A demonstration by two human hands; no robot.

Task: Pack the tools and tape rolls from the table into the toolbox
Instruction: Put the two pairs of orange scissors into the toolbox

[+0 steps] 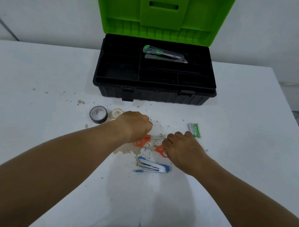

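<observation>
A black toolbox [154, 93] with a raised green lid [163, 11] stands open at the back; a green utility knife [163, 54] lies in its tray. Two pairs of orange-handled scissors lie on the table. My left hand [135, 125] is closed over the handles of one pair of scissors [142, 141]. My right hand [180, 146] is closed over the other pair of scissors [160, 149]. A black tape roll [98, 114] and a clear tape roll [117, 113] stand left of my left hand. A blue stapler [153, 166] lies just in front of the scissors.
A green pack of batteries [195, 130] lies right of my right hand. The white table [39, 78] is stained around the tools. Its right edge runs diagonally at the far right, its near edge at the bottom.
</observation>
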